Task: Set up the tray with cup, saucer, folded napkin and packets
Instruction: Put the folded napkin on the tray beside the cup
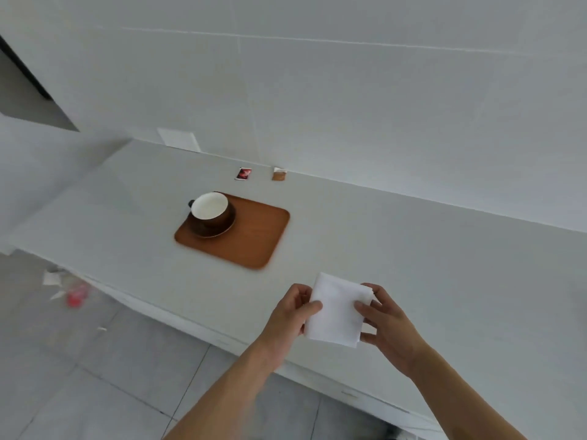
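A brown wooden tray [254,239] lies on the white counter. On its left end stands a brown cup [210,208] with a white inside, upright on a brown saucer [222,230]. A white folded napkin [337,309] is held above the counter's near edge, to the right of the tray. My left hand [290,315] pinches its left side and my right hand [386,322] grips its right side. Two packets lie by the wall behind the tray: a red one [243,173] and a brown one [279,174].
The white counter [413,249] runs along a white wall. A white rectangular plate [178,139] sits on the wall at the counter's far left. Below on the tiled floor lie bits of paper and a red object [76,295].
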The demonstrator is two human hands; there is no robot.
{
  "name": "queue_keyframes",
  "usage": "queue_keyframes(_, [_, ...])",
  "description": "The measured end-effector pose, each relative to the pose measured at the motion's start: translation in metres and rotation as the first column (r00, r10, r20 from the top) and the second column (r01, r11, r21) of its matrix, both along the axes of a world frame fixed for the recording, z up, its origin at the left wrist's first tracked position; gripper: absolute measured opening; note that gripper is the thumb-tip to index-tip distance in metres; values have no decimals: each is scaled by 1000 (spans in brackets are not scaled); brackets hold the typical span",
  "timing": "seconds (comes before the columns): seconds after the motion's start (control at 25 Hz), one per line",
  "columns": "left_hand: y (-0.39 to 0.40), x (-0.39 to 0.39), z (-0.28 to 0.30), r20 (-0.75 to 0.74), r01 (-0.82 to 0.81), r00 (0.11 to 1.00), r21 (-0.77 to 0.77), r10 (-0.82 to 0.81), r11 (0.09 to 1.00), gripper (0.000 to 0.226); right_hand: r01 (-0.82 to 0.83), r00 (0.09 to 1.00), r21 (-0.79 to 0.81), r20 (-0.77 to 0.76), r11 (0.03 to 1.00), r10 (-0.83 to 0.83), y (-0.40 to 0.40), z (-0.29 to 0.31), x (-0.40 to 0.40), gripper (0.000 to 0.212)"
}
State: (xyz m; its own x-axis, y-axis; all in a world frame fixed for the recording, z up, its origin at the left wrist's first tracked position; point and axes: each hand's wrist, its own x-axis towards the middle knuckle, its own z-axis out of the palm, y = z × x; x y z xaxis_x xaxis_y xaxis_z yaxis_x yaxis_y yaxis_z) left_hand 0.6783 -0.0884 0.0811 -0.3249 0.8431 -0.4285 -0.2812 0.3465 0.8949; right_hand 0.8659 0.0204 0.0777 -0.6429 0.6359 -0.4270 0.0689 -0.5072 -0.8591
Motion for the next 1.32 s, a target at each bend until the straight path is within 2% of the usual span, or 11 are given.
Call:
queue_keyframes(0.2, [-91,-87,10,-13,-178,984,-11,178,984,28,-182,983,55,-14,982,183,-64,17,-95,39])
queue_keyframes(0.44, [-113,-148,4,-133,-223,968,-46,215,974,18,-114,986,159,138,981,93,-83,29,-169,44])
queue_keyframes(0.76, [-64,-223,-16,-159,-161,978,-148,137,976,12,-163,942,366,333,916,34,-44,2,-238,42])
queue_keyframes(0.96, [-23,-247,-25,-195,-133,977,-236,87,963,9,-229,901,341,429,912,66,-18,-17,-261,68])
queue_keyframes(1.12, [4,-259,-31,-196,-107,979,-281,53,954,14,-184,872,349,489,919,-11,-4,-27,-274,66])
queue_keyframes(1.32, [42,-280,-46,-218,-76,976,-312,6,947,12,-87,867,330,490,940,-92,16,-38,-289,64])
